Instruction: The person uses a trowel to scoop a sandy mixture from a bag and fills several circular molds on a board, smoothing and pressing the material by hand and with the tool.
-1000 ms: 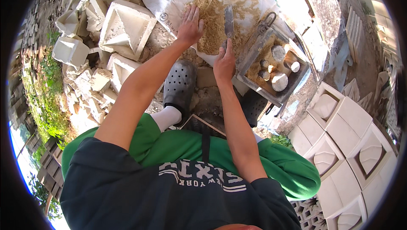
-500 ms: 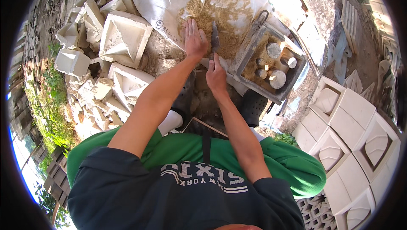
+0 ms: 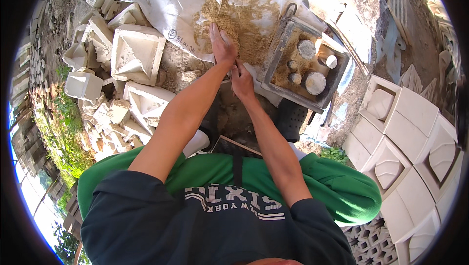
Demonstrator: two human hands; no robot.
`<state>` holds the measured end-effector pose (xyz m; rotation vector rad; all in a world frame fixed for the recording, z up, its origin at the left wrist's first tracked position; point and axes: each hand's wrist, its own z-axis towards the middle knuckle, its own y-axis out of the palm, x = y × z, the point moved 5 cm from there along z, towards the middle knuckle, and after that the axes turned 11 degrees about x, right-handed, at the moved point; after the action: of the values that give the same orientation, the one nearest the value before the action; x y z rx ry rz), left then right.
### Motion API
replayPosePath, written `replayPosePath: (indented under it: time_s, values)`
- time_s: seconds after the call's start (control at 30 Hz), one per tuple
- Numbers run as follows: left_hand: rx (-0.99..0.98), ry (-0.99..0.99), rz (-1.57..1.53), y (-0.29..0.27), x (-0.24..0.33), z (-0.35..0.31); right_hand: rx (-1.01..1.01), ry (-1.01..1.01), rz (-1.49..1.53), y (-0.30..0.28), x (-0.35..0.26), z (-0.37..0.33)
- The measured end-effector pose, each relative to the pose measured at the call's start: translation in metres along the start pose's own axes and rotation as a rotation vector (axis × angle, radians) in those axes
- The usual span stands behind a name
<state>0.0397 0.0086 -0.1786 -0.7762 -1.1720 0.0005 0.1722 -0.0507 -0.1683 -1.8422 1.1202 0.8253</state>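
My left hand lies with fingers stretched out over damp brown sand on a white sack sheet. Just below its wrist, my right hand is closed round the handle of a small pointed trowel. The trowel's blade is hidden now, apparently behind the left hand. To the right stands a grey rectangular box with sand inside. Several round pieces sit in it, among them a pale disc, another disc and a white-ended cylinder.
Cast blocks with recessed faces and broken pale pieces are heaped at the left. Pale moulded blocks stand stacked at the right. A long thin bar lies beyond the box. My dark clogs are close below the box.
My right hand has shifted left, up against the left wrist, and the trowel blade has gone out of sight. My left hand stays on the sand. The view has shifted slightly.
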Motion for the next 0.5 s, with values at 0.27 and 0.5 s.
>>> replayPosePath:
  time_s: [0.27,0.5]
  values:
    - [0.121,-0.247,-0.278,-0.025,-0.02,0.012,-0.04,0.186,0.169,-0.004,-0.025,-0.022]
    - [0.213,-0.544,-0.497,-0.044,-0.01,0.022,-0.05,0.149,0.316,-0.026,-0.056,-0.041]
